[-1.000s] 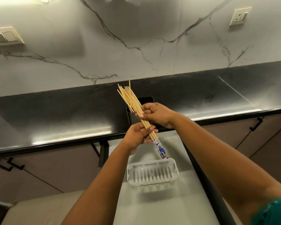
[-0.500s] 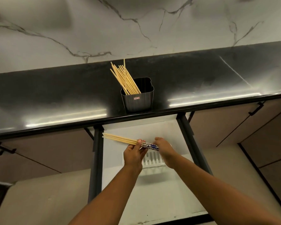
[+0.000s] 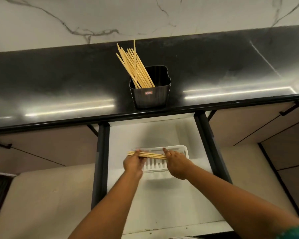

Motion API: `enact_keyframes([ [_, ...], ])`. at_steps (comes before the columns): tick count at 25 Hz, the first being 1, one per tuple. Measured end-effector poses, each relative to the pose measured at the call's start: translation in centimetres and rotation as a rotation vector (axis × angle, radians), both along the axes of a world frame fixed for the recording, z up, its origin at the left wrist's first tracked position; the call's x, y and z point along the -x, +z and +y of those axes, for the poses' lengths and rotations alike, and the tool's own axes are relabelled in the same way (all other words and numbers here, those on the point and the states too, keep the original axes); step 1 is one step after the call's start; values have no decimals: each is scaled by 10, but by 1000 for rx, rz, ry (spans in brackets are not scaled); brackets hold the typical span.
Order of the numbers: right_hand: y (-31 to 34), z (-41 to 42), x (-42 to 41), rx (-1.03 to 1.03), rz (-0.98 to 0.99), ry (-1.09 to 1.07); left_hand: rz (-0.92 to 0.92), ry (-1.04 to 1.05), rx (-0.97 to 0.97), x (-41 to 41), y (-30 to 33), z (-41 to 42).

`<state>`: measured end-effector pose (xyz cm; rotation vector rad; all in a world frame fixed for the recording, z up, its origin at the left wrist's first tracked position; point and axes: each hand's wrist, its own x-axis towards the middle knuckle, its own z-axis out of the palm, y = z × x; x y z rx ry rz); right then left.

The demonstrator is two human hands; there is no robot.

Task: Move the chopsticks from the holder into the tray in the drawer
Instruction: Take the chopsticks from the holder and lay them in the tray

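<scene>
- The left hand [image 3: 134,162] and the right hand [image 3: 177,163] both grip a small bundle of bamboo chopsticks [image 3: 151,155], one hand near each end.
- The bundle lies level, just over the white slotted tray [image 3: 183,150] in the open drawer [image 3: 162,204].
- More chopsticks [image 3: 133,66] lean in the black holder [image 3: 150,95] on the dark countertop [image 3: 59,83].

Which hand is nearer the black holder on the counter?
Right, but only slightly. The right hand sits below the holder and a little to its right; the left hand sits below and a little further to its left. Both grip the chopsticks over the tray.
</scene>
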<state>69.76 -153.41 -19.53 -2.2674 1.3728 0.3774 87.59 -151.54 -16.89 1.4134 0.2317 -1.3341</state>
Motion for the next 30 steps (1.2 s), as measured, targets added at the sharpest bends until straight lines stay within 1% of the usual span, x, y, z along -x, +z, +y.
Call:
enact_keyframes([
  [1,-7,-2,7,-24,-4,-6,-94,20,-22,-17,-5,-3],
  [2,-14,-5,13,-26,0,8,-254,-20,-66,-31,-9,-4],
  [3,-21,-8,17,-17,23,41,-476,-124,-118,-41,-14,-2],
  [4,-27,-10,18,-13,61,80,-707,-265,-119,-46,-19,1],
  [5,-33,-12,18,-23,101,113,-912,-420,-46,-46,-25,5],
  [6,-39,-12,17,-36,135,136,-1048,-590,73,-44,-29,10],
  [7,-44,-11,15,-49,153,148,-1128,-779,174,-40,-35,13],
  [8,-47,-11,14,-60,155,148,-1180,-991,215,-36,-42,15],
  [10,-50,-11,13,-79,121,119,-1279,-1418,146,-30,-57,17],
  [11,-50,-12,15,-87,93,96,-1315,-1580,86,-28,-64,18],
  [12,-50,-12,16,-92,62,73,-1319,-1692,43,-26,-69,18],
  [13,-49,-12,18,-94,32,51,-1313,-1754,28,-24,-73,19],
  [15,-47,-11,20,-110,-19,18,-1334,-1787,31,-21,-78,21],
  [17,-45,-10,21,-161,-80,-23,-1385,-1742,39,-18,-79,22],
  [20,-41,-10,19,-240,-187,-116,-1416,-1690,62,-18,-77,25],
  [22,-34,-12,17,-250,-237,-177,-1476,-1683,114,-21,-74,26],
  [24,-24,-18,12,-194,-263,-214,-1538,-1630,173,-23,-63,22],
  [27,4,-30,-1,-55,-299,-238,-1560,-1476,246,-20,-32,7],
  [30,48,-43,-22,141,-423,-223,-1564,-1309,333,-14,15,-14],
])
